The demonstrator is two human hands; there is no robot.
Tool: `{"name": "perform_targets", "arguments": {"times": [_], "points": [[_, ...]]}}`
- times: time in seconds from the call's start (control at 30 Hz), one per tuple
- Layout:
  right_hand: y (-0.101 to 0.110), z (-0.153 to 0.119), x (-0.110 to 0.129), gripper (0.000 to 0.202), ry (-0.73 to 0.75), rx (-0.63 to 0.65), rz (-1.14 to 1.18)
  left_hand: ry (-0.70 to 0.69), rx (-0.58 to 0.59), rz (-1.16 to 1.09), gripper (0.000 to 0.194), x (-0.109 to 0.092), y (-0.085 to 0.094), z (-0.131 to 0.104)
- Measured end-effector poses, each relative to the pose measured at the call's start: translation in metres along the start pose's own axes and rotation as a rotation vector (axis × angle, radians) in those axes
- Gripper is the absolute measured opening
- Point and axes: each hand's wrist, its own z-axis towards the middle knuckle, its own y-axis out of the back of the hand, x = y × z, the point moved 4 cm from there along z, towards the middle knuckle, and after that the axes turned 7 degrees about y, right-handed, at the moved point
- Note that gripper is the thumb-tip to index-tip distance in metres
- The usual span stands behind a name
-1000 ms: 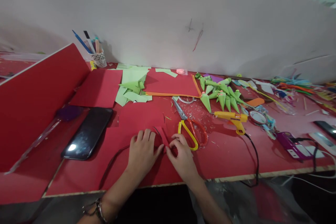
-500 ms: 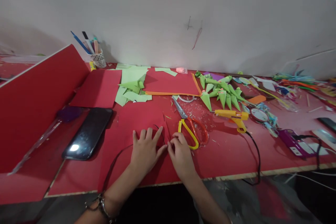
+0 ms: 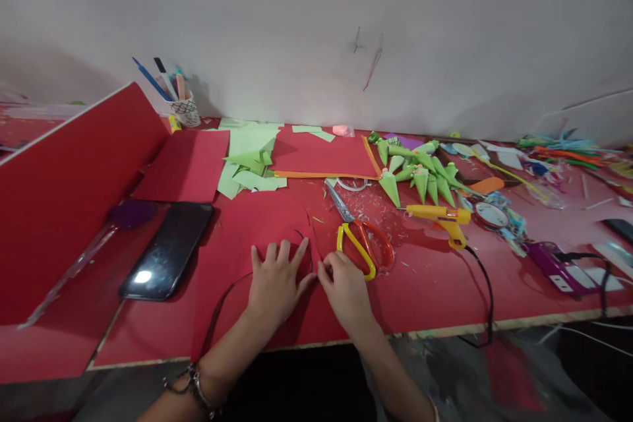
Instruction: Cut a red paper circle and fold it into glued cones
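My left hand [image 3: 275, 283] lies flat on a sheet of red paper [image 3: 247, 224], fingers spread and thumb pointing right. Close beside that thumb, my right hand [image 3: 346, 287] has its thumb and forefinger pinched together at the paper's right edge. A thin, raised red strip [image 3: 315, 241] of this edge runs up from those fingertips; whether it is separate from the sheet I cannot tell. A dark curved line [image 3: 225, 297] shows on the sheet and passes under my left hand. Scissors [image 3: 353, 221] with yellow and red handles lie just beyond my right hand.
Rightward lie a yellow glue gun [image 3: 438, 214], green paper cones [image 3: 420, 181] and a purple power strip [image 3: 556, 270]. Leftward are a black phone [image 3: 168, 250] and a standing red board [image 3: 74, 204]. Green paper scraps [image 3: 252, 158] and a pen cup [image 3: 185, 111] sit near the wall.
My right fingers have curled in a little more at the paper's edge. My left hand stays pressed flat in almost the same place. The view has shifted slightly.
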Motion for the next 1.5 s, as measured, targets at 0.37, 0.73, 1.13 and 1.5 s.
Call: {"name": "perform_targets", "arguments": {"times": [0.37,0.73,1.13,1.5], "points": [[0.000,0.001,0.004,0.021,0.012,0.009,-0.136,-0.010,0.004,-0.012,0.055,0.000,0.000,0.000],[-0.002,0.000,0.006,0.012,0.038,0.091,-0.233,-0.035,0.068,-0.050,0.056,0.004,0.008,0.006],[0.006,-0.008,0.001,0.006,0.115,0.123,-0.155,-0.038,0.097,-0.028,0.058,0.004,0.010,0.007],[0.008,-0.015,-0.005,0.025,0.282,0.241,-0.183,-0.079,0.181,-0.095,0.060,0.008,0.013,0.011]]}}
